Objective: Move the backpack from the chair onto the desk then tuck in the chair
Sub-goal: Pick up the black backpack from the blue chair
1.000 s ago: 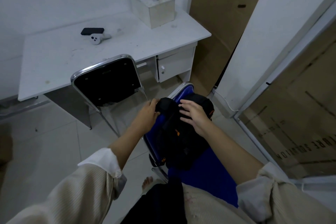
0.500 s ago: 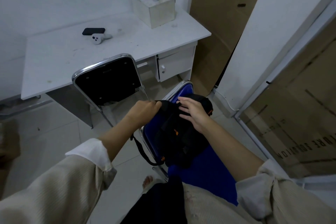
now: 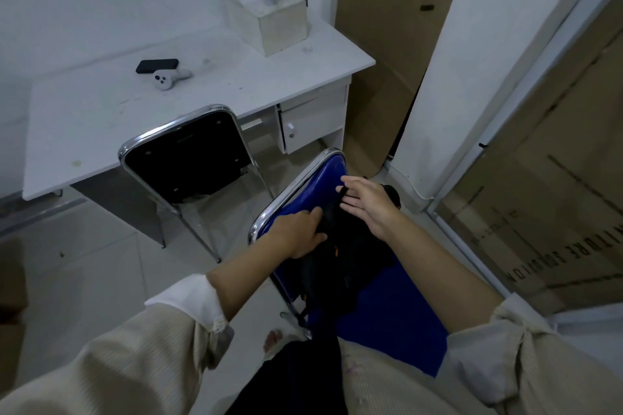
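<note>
A black backpack (image 3: 350,263) with orange accents rests on the seat of a blue chrome-framed chair (image 3: 387,323), leaning against the chair's back. My left hand (image 3: 300,232) lies on the backpack's left upper side with fingers curled into the fabric. My right hand (image 3: 367,204) is over the top of the backpack, fingers spread and hooked on its upper edge. The white desk (image 3: 101,125) stands beyond, up and to the left.
A black chair (image 3: 188,152) stands against the desk's front edge, left of the blue chair. On the desk lie a dark phone (image 3: 156,66), a white controller (image 3: 168,77) and a square box (image 3: 266,22) with another controller. A drawer unit, wall and cardboard panels close off the right.
The view has shifted a little. My left hand slid down onto the backpack's side, and my right hand moved up to its top edge with fingers spread. The loose strap no longer hangs out left.
</note>
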